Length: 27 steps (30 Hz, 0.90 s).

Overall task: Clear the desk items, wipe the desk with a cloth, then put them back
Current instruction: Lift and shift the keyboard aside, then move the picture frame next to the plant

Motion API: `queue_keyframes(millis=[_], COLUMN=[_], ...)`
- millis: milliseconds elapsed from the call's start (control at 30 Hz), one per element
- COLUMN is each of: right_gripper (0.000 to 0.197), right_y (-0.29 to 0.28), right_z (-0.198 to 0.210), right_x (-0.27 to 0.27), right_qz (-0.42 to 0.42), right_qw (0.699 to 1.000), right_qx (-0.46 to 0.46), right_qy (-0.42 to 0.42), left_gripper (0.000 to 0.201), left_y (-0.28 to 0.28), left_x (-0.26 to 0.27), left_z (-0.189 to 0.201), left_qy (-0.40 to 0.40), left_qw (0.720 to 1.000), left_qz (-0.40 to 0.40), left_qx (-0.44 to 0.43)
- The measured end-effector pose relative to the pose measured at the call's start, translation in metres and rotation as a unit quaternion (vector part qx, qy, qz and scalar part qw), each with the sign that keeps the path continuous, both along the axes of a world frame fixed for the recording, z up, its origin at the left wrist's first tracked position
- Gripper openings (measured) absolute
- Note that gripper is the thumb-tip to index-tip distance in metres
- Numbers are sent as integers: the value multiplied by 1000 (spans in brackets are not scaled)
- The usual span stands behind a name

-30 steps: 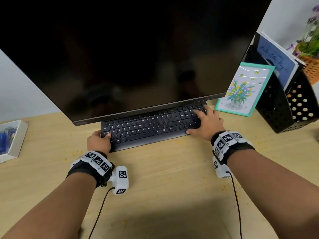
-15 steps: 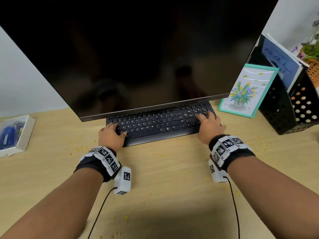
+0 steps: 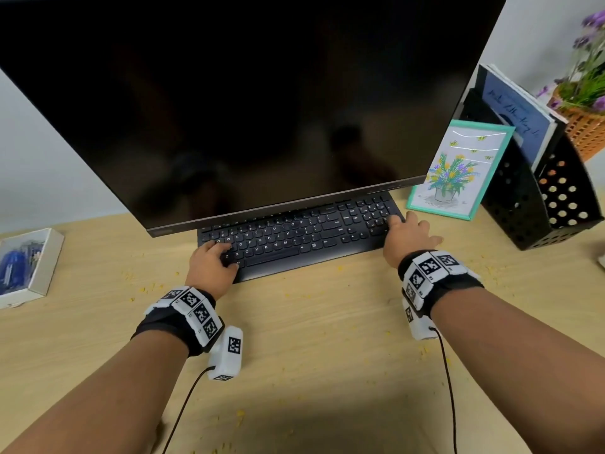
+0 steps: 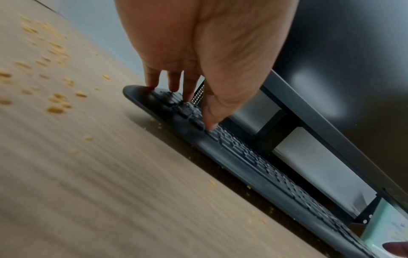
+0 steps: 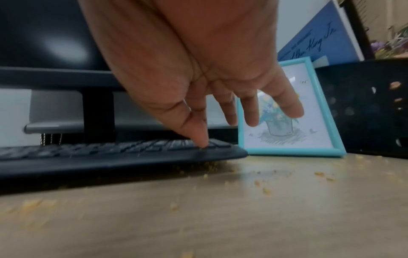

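Observation:
A black keyboard (image 3: 294, 244) lies flat on the wooden desk (image 3: 311, 339), half under the monitor's lower edge. My left hand (image 3: 219, 257) rests on the keys at its left end; in the left wrist view its straight fingers (image 4: 174, 83) and thumb touch the keyboard (image 4: 243, 157) from above. My right hand (image 3: 404, 229) is at the right end. There the thumb (image 5: 198, 136) presses on the keyboard (image 5: 110, 157) near its corner, while the other fingers (image 5: 282, 103) are spread and straight, held off it. Neither hand grips anything. Yellow crumbs (image 5: 264, 190) are scattered over the desk.
A large dark monitor (image 3: 245, 93) overhangs the keyboard. A teal picture frame (image 3: 458, 172) leans right of it against a black perforated file holder (image 3: 517, 208) with a blue booklet. A potted plant (image 3: 586, 93) stands at the far right, a white box (image 3: 29, 267) at the left.
My left hand has moved from the keyboard's left end up onto its keys. The right hand has shifted slightly toward the right corner. The keyboard has stayed under the monitor.

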State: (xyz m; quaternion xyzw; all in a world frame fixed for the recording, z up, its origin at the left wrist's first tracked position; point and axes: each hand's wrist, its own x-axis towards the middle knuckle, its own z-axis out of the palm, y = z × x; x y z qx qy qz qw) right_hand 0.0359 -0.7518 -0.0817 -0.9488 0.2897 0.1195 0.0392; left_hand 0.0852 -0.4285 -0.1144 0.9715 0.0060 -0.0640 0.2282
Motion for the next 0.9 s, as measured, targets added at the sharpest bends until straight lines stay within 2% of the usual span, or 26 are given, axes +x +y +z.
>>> queue_keyframes(millis=[133,233,300,367,433,500,533,600,633,700,767,833,900], right_gripper=[52,45,42,45,57,64,61,51,52,51,36,15,14], right_y=[-11,-10,5,29,57,82,93,106,108,97,79,60,42], right_z=[10,18,19,12,1,-3,0,8,14,26,33,39,41], right_x=[0,-4,-8,-14,-20,-30,-34,-41,-42,-38,-31,-25,-24], right_qz=[8,43,98,145,172,232,276,341,345,296,249,209,188], right_qw=[999,992,988,982,978,962,945,910,903,915,933,951,962], right_qx=[28,103,111,111,117,134,163,231,254,272,253,212,186], right_qy=[-37,-53,-46,-45,2,60,72,52,25,-26,-63,-82,-66], left_gripper=[35,22,11,18,22,28,31,31,26,19,17,26,33], left_y=[-5,-20,-30,-38,-43,-43,-41,-39,-37,-39,-46,-60,-74], left_x=[-1,-9,-21,-31,-34,-33,-33,-33,-33,-34,-36,-38,-40], left_z=[10,20,24,23,18,13,12,11,13,18,20,20,21], left_qy=[-51,-32,-21,-15,-37,-58,-60,-68,-59,-27,-7,-27,-24], left_qw=[998,997,998,998,996,993,992,991,992,994,993,990,987], left_qz=[9,16,-18,-47,-60,-72,-80,-77,-69,-59,-74,-118,-136], left_qx=[-40,-76,-62,-46,-57,-70,-70,-80,-85,-85,-87,-72,-87])
